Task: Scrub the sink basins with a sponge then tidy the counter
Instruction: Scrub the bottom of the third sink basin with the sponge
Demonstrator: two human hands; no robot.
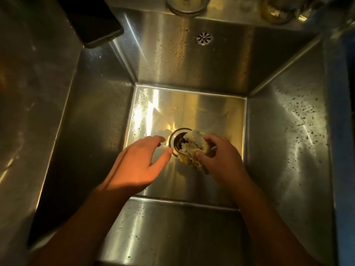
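My right hand point(221, 158) squeezes the yellow sponge point(194, 148) with my fingers curled round it, and the sponge sits right over the drain point(177, 140) at the bottom of the deep metal sink point(288, 131). My left hand point(138, 166) is spread out flat with nothing in it, and its fingertips are just beside the drain's rim. A dark phone point(96, 22) lies up on the edge at the top left.
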